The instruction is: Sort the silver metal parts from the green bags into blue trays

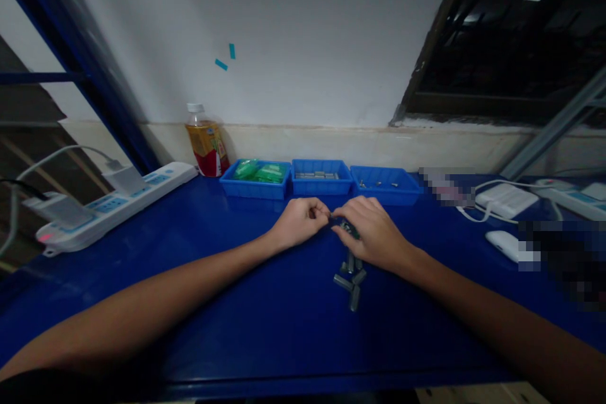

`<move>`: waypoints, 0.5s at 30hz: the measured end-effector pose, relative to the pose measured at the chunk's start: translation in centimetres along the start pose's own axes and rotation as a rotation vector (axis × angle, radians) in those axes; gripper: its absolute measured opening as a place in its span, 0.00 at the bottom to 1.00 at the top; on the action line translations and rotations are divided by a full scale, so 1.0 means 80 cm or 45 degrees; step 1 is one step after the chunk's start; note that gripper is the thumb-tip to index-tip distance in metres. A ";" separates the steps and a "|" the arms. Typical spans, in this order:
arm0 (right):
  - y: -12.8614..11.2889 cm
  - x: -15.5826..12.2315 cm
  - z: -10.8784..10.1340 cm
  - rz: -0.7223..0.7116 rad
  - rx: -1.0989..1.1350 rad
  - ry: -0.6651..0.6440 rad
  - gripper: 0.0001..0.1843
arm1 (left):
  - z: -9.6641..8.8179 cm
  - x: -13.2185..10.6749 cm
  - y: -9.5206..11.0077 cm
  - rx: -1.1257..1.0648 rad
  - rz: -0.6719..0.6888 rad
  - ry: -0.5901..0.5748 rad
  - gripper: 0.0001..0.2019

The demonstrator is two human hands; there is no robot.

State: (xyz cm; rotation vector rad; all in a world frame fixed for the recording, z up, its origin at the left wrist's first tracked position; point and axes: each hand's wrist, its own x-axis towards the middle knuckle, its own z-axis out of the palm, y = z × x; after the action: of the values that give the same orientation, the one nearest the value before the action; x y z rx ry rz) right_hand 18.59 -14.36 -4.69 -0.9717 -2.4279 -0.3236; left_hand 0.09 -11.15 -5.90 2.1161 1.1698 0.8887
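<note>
My left hand (302, 222) is closed in a pinch, thumb against the forefinger, above the blue table. Fingertip to fingertip with it, my right hand (372, 230) curls its fingers and thumb inward. Whatever small item is between the fingertips is too small and dark to make out. Just under my right hand, small shiny metal parts (348, 228) are partly covered by the fingers. Closer to me lies a loose group of several short grey metal pieces (354, 298), shaped like small bars or cylinders.
Along the wall stand three blue trays: one with green plastic packets (271, 173), one with metal pieces (318, 175), one with small metal parts (394, 185). A drink bottle (207, 145) and power strip (113, 205) are left; a white case (504, 245) and cables are right.
</note>
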 end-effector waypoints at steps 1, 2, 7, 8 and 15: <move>0.000 -0.001 0.003 -0.009 0.025 -0.018 0.06 | 0.001 0.000 0.000 -0.030 -0.023 -0.007 0.08; 0.001 -0.001 0.005 -0.016 0.052 -0.027 0.06 | 0.001 0.000 0.000 -0.059 -0.038 -0.020 0.08; 0.009 -0.002 0.011 0.004 0.119 0.042 0.08 | 0.004 -0.001 0.000 -0.218 -0.015 -0.067 0.07; 0.010 -0.002 0.011 0.030 0.125 0.071 0.08 | 0.004 -0.002 0.000 -0.242 0.017 -0.072 0.07; 0.008 0.000 0.009 0.229 0.280 0.198 0.07 | 0.001 -0.010 0.012 -0.105 0.271 -0.118 0.10</move>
State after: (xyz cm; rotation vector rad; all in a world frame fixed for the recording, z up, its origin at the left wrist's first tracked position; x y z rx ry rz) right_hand 18.75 -13.65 -5.27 -1.0171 -2.1643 -0.0638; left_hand 0.31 -12.34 -5.51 2.2175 0.8582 0.9050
